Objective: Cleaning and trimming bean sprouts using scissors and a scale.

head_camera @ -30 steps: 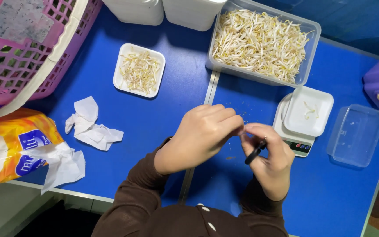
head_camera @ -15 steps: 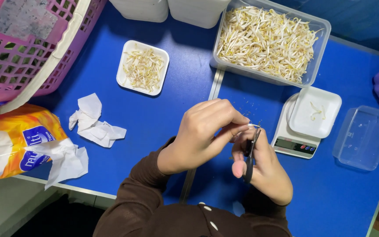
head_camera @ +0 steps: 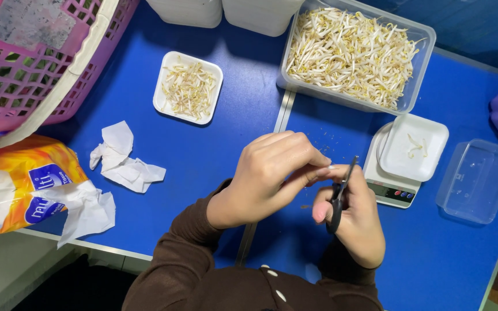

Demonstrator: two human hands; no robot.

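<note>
Nearest, brown sleeves (head_camera: pixel 185 253) — and above them both hands meeting over the blue worktop (head_camera: pixel 214 155). Right hand (head_camera: pixel 355 222) closed round small black-handled scissors (head_camera: pixel 340 193), now turned blade-up where a moment ago lying lower in the grip. Left hand (head_camera: pixel 272 173) pinched shut at the blade tips, presumably on a single bean sprout — too small to confirm. Suggests another trim in progress. Just beyond, a white tray on the kitchen scale (head_camera: pixel 388 187) with a few sprouts. Farther off, the small tray of trimmings (head_camera: pixel 188 87), then the large tub of bean sprouts (head_camera: pixel 353 49).
</note>
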